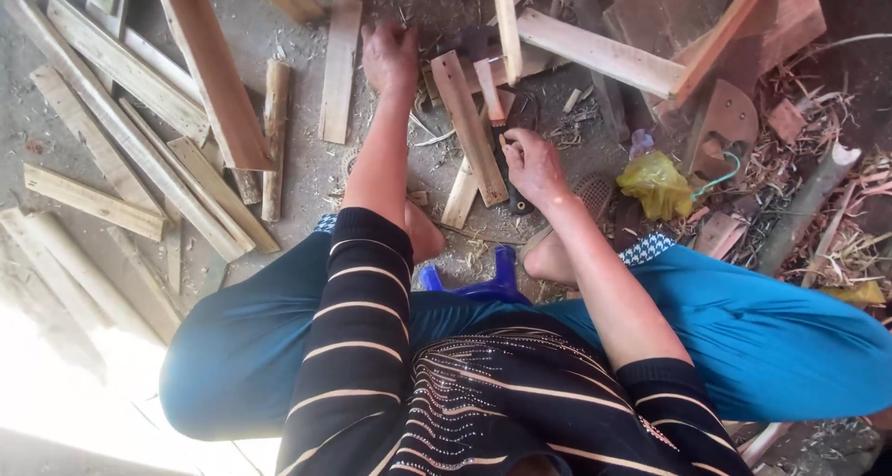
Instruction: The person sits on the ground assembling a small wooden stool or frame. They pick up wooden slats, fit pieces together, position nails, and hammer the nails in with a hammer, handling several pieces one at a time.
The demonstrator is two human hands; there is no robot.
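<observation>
Hands [534, 165] on wooden slat [469, 128]

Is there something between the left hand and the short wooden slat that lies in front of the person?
Nothing visible blocks it. The left hand rests on the ground just left of the short wooden slat, with only sawdust-covered floor between them. The right hand is already at the slat's lower right side.

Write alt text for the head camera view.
Seated person's right hand grips a short wooden slat on the sawdust-strewn floor while the left hand reaches forward. Loose wooden slats lie left; a yellow bag lies right.
</observation>
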